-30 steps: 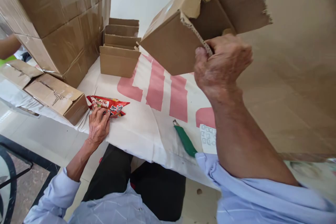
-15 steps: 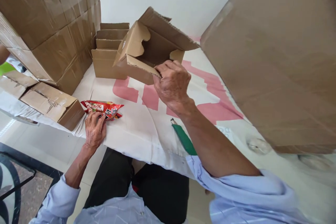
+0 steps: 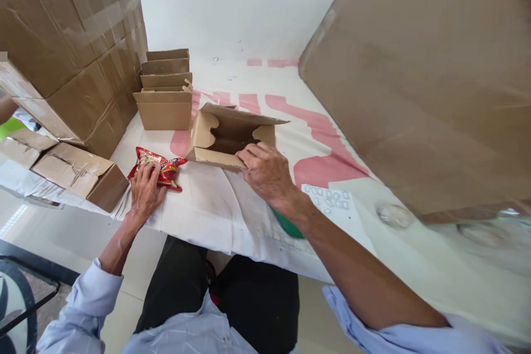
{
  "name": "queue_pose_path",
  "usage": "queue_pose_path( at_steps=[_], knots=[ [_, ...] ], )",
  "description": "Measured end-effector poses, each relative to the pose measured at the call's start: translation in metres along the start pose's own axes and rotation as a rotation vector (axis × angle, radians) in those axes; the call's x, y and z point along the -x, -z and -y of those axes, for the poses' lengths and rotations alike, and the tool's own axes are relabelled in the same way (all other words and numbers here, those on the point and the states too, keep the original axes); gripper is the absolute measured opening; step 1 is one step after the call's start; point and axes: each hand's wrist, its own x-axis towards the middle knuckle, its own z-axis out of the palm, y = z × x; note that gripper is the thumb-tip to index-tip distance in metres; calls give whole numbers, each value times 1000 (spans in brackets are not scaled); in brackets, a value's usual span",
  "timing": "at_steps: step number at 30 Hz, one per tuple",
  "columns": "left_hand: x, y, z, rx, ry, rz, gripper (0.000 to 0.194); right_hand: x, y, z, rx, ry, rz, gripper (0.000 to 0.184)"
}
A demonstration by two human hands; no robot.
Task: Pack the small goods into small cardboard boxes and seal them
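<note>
My right hand [image 3: 267, 174] is closed on the front edge of an open cardboard box [image 3: 219, 159], fingers over the rim and thumb on the outside. Flaps stand out around the box's mouth, and its dark inside shows no contents. My left hand [image 3: 146, 188] lies over a shiny red snack packet [image 3: 169, 168], its fingers bent across the near left part. The packet rests on the cloth, just left of the box. Partly hidden under my right forearm is a green-handled tool [image 3: 288, 227].
Several open cardboard boxes [image 3: 166, 113] stand in a row behind the packet. Closed cartons [image 3: 78, 168] line the left edge, beside a wrapped carton stack [image 3: 95, 77]. A large carton [image 3: 423, 88] rises at right. A printed paper sheet [image 3: 332, 204] and tape roll [image 3: 394, 214] lie nearby.
The box in my right hand has come down toward the cloth and nearer to me, away from the row of boxes. My left hand has moved further over the packet, which has turned slightly.
</note>
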Motion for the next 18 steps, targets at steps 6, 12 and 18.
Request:
queue_pose_path(
  at_steps=[6,12,18],
  knots=[
    [-22,12,5,-32,-25,137,88,0,5,9,-78,-89,76,38],
    [-34,7,8,-38,-71,97,87,-7,16,43,-156,-192,154,40],
    [-34,-1,3,16,-68,-13,86,3,-5,78,-219,-202,189,42]
  ],
)
